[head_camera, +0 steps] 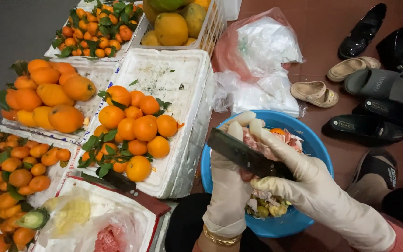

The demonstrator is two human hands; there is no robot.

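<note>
Both my gloved hands were over the blue plastic basin (320,149), and the work was right there in my grip. My left hand (229,182) was cupped around a piece of pink-fleshed fruit (253,139), fingers curled up and closed on it from below, a gold bracelet (218,237) showing at the glove's cuff. My right hand (299,175) was wrapped tight on the handle of a dark-bladed knife (243,153), the blade lying flat across the fruit and pointing out to the left. The fruit sat between the two hands, just above the basin, touching the blade. Down in the basin lay a heap of peel and pith scraps (269,207), pale, pink and greenish. To my left stood white foam trays: one (183,79) carried leafy oranges (136,128), another held bigger oranges (47,95), and one by the edge was packed with small tangerines (17,172). Near my knee, a foam box (136,212) held clear bags with yellow and pink fruit flesh. Farther back, a white basket (211,25) held large yellow-green citrus (171,28). On the red tiled floor (323,32) to my right lay crumpled plastic bags (262,51) and a scatter of sandals and black shoes (369,88).
</note>
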